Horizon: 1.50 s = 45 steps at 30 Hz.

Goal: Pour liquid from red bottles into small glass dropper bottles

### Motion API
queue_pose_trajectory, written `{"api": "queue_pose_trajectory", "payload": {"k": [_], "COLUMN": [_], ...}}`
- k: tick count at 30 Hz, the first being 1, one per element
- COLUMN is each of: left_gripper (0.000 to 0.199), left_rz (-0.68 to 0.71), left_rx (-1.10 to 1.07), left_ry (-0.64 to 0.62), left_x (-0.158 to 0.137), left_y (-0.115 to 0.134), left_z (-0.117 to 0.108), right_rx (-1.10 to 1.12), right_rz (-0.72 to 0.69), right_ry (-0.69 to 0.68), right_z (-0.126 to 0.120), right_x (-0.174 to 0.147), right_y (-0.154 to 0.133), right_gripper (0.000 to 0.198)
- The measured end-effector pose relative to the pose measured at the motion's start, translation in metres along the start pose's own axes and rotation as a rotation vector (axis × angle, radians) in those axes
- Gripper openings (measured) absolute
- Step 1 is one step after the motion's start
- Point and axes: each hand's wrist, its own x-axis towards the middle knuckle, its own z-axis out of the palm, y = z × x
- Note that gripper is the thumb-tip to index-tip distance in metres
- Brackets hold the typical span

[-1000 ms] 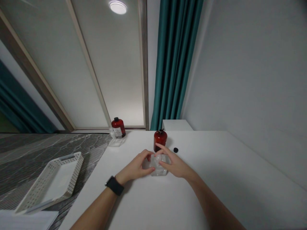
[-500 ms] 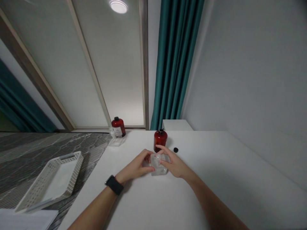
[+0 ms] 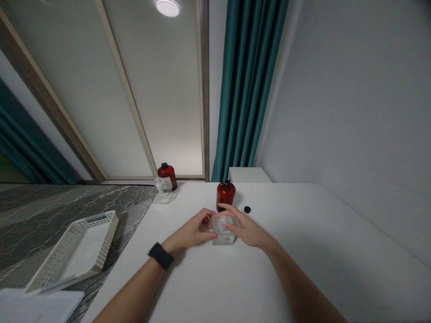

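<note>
A clear, square, glass-like container (image 3: 222, 237) stands on the white table in front of me. My left hand (image 3: 198, 229) curls round its left side, thumb at the front edge and fingers behind. Over its top, my right hand (image 3: 240, 226) has thumb and fingers closed about a clear rounded stopper-like piece (image 3: 222, 220); the fingers partly cover it. Just behind the hands stands a dark red bottle (image 3: 225, 194), its neck showing at the top. A small black cap (image 3: 247, 209) lies on the table to that bottle's right.
At the table's far left corner are a second red bottle (image 3: 167, 177) with a black cap and white label, and another clear square container (image 3: 163, 198). A white perforated basket (image 3: 111, 233) and white papers (image 3: 40, 305) lie left of the table (image 3: 222, 287).
The view has shifted very slightly. Both hands keep nearly the same hold on the clear container, with only a slight movement of the right fingers at its top.
</note>
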Motion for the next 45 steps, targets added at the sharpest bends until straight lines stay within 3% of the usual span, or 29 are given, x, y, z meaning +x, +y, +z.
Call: {"api": "queue_pose_trajectory", "payload": {"k": [13,27,45], "left_gripper": [0.045,0.046,0.048], "left_rz": [-0.017,-0.032,-0.017], "left_rx": [-0.046,0.016,-0.015], "left_ry": [0.029,0.047,0.037], "left_x": [-0.003,0.0,-0.002], "left_y": [0.0,0.004,-0.003], "left_z": [0.004,0.002,0.004], "right_rx": [-0.043,-0.147,-0.215], "right_rz": [-0.015,-0.022,-0.076], "right_ry": [0.216,0.152,0.095], "right_z": [0.026,0.001,0.003], "right_x": [0.009,0.003,0.004], "right_y": [0.01,-0.003,-0.002], "right_gripper": [0.061,0.033,0.015]}}
